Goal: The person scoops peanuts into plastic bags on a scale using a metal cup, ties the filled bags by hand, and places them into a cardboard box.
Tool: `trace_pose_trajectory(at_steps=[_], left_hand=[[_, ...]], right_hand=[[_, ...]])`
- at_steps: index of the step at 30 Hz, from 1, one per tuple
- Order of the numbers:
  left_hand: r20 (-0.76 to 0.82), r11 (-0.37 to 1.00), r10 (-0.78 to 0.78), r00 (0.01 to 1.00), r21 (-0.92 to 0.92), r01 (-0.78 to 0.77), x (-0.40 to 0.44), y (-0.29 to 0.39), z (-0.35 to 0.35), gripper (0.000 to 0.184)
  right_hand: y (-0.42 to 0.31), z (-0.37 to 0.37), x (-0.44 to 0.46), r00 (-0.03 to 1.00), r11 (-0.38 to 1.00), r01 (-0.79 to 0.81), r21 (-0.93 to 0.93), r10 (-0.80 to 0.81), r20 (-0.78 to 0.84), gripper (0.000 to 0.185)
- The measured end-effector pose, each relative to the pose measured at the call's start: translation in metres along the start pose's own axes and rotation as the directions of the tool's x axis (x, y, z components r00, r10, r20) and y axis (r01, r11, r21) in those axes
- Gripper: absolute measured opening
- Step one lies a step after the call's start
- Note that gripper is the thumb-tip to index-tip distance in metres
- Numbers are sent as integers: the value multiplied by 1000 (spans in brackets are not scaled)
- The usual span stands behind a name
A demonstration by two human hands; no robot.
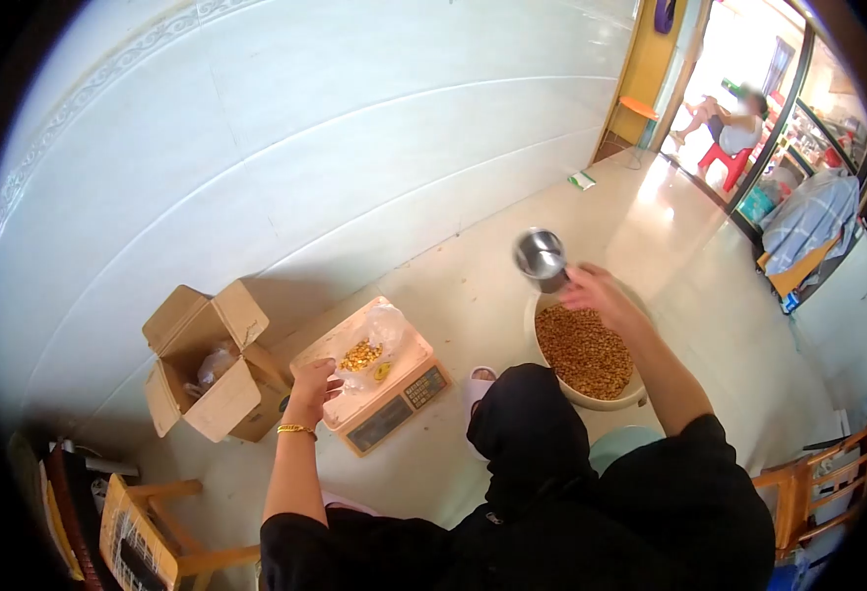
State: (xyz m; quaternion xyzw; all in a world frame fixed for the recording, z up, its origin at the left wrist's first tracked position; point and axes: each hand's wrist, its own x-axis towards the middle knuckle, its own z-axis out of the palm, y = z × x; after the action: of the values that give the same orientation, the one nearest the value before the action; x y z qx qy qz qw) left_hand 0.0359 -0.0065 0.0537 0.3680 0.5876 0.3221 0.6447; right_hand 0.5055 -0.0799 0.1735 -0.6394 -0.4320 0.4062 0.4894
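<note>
My right hand (596, 295) is closed round the handle of a metal cup (540, 258), held above the rim of a round, pale tub (531, 340). The tub is filled with brown kernels (586, 355) that look like corn or nuts. On the left, my left hand (315, 389) is beside a clear plastic bag (386, 323) with its fingers apart. Some golden kernels (362, 356) lie in the bag, which rests on a weighing scale (394, 409) with a dark display panel. Whether the fingertips touch the bag, I cannot tell.
Left of the scale stands an open cardboard box (219, 404) with plastic bags inside. A wooden stool (143, 532) is at lower left, a wooden chair (827, 483) at lower right. Beyond the doorway a person (741, 128) sits on a red stool (724, 165).
</note>
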Motion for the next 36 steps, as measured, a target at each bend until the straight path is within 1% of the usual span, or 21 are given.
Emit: trace_pose_trajectory(at_steps=[1,3,5,6,8,9,11,12,14,16,18,19,21,25,27,28,30,31,33,34,36], left_hand=[[11,1000,-2,1000,13,2,-1,-1,0,30],[2,1000,-13,1000,22,13,-5,0,4,29],[-11,999,-21,1000,30,21,-7,0,4,28],[-2,1000,-6,1000,28,6,-7,-2,2,32],[18,999,5,1000,35,-5,-5,-4,1,36],[18,999,-3,1000,44,2,-5,-3,0,36],[23,998,3,1000,61,-4,-5,-3,0,35],[38,997,2,999,74,-5,-2,-5,1,35],[16,998,1,1000,67,-2,2,-8,0,36],[22,997,-11,1000,73,10,6,-9,1,37],[38,997,-17,999,75,14,7,-10,0,37],[41,997,-19,999,79,16,8,-10,0,37],[41,996,-25,999,81,22,7,-9,3,36],[30,997,-29,999,74,26,6,-4,7,35],[36,998,-23,999,67,20,7,-4,6,35],[33,998,-23,999,63,21,7,-5,4,35],[28,999,-4,1000,52,3,9,-5,3,35],[28,999,-4,1000,52,2,9,-5,2,35],[8,998,-29,1000,63,28,8,-2,2,35],[9,998,-28,1000,64,28,6,-1,3,35],[26,998,7,1000,54,-8,-1,1,3,35]], right_hand=[[21,-25,-7,998,995,-17,-96,11,-54,51],[81,-82,-2,973,876,-206,-437,134,-190,47],[76,-98,-18,908,598,-413,-687,219,-356,40],[83,-107,-20,907,603,-415,-681,218,-359,40],[96,-118,-23,935,437,-354,-827,164,-313,41],[101,-119,-23,930,438,-369,-820,172,-326,41],[114,-110,-21,967,194,-253,-948,70,-244,43],[132,-104,-16,962,198,-273,-942,75,-263,43],[181,-87,-9,939,-238,-339,-910,-23,-343,46],[196,-65,-23,987,-240,-23,-970,151,-61,45],[202,-35,-28,925,-98,97,-990,376,53,41],[201,-23,-25,924,-96,93,-991,379,50,41],[198,-8,-22,916,151,64,-986,384,118,39],[170,-7,-26,892,136,102,-985,427,151,38],[150,-6,-30,887,241,16,-970,445,125,37],[140,-5,-33,886,238,21,-971,445,128,37],[123,-7,-37,864,340,63,-938,452,222,41],[127,-9,-38,864,340,62,-938,452,221,41],[144,-26,-42,947,538,2,-843,269,174,47],[158,-38,-40,948,538,2,-843,268,173,47],[190,-60,-37,915,686,-339,-643,401,-54,45]])
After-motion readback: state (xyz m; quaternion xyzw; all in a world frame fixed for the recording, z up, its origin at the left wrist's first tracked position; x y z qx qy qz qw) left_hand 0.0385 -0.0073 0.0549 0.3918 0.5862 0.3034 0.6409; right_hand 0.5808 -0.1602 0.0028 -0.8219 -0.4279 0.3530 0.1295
